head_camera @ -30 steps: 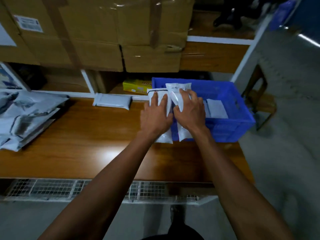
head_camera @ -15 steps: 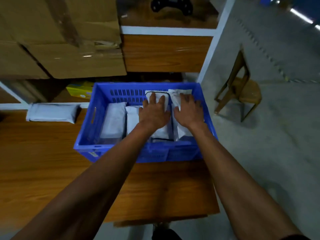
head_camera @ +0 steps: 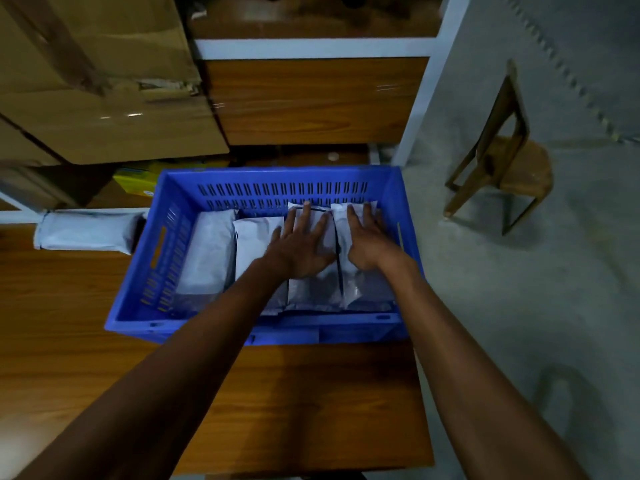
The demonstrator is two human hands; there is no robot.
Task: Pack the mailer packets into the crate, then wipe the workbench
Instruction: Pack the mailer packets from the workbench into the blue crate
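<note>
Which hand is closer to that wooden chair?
Right. The right hand lies in the crate's chair-side end; the left hand lies beside it, farther from the wooden chair.

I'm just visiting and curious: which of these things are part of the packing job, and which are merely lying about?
Part of the job:
blue crate
four mailer packets in the crate, e.g.
mailer packet on the workbench
workbench
left hand and right hand, pressing flat on packets

Lying about:
cardboard boxes
yellow box
wooden chair

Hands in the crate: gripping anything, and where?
Nothing gripped. Left hand and right hand lie flat, fingers straight, each pressing a mailer packet's top face inside the blue crate.
</note>
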